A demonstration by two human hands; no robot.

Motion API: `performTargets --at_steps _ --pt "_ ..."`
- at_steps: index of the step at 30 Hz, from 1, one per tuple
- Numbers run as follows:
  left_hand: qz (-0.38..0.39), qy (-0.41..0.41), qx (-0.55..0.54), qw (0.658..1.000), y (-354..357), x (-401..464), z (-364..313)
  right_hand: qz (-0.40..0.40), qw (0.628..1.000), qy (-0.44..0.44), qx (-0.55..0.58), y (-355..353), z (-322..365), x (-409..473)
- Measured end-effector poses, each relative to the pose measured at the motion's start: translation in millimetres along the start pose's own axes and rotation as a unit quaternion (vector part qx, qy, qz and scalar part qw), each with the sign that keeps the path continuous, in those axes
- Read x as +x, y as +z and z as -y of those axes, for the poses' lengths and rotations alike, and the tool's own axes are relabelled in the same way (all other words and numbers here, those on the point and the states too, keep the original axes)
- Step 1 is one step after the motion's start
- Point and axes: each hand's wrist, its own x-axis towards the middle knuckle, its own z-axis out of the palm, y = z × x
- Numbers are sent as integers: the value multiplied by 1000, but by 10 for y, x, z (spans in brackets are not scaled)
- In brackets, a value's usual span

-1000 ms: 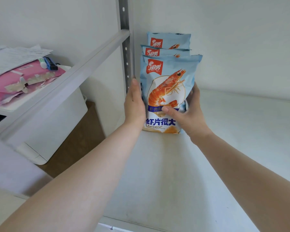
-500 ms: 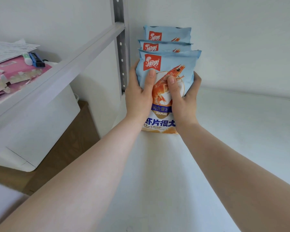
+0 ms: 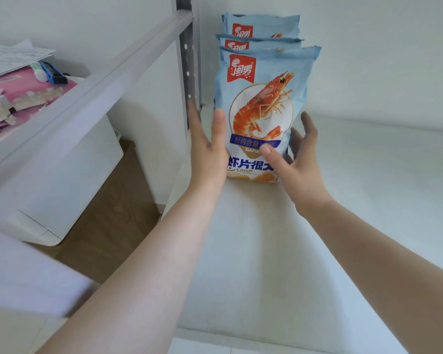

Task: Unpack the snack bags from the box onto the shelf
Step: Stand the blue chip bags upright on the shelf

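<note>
Three light-blue shrimp crisp bags stand upright in a row in the back left corner of the white shelf (image 3: 343,226). The front bag (image 3: 266,93) shows a red logo and an orange shrimp. Behind it rise the tops of the second bag (image 3: 256,43) and the third bag (image 3: 261,24). My left hand (image 3: 207,152) has straight fingers along the front bag's left side. My right hand (image 3: 297,159) is spread at its lower right, thumb across the bag's front, fingers loose. Neither hand grips the bag. The box is out of view.
A grey metal upright (image 3: 187,60) with holes stands just left of the bags. A shelf rail (image 3: 87,98) runs diagonally at left. Beyond it a white cabinet (image 3: 62,180) carries pink packets (image 3: 18,98) and papers. Wooden floor (image 3: 108,226) shows below.
Both hands gripped the front bag half a second ago with fingers over its face. They have now let go and opened, drawing back to its sides. The bag stays standing.
</note>
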Motion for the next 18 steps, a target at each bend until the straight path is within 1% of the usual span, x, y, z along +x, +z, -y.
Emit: performTargets --at_steps 3,5,8,11,18 --pt "76 -5 -12 997 23 -106 81 42 999 -5 -9 14 -38 -62" --pt "96 0 -23 995 23 -115 90 33 999 -12 -7 30 -46 -60" --pt "123 32 -23 992 13 -119 112 18 1000 -20 -14 21 -114 -34" --pt "118 36 0 992 21 -115 198 12 999 -12 -44 26 -182 6" --pt "117 25 9 993 18 -99 215 4 998 2 -64 31 -180 16"
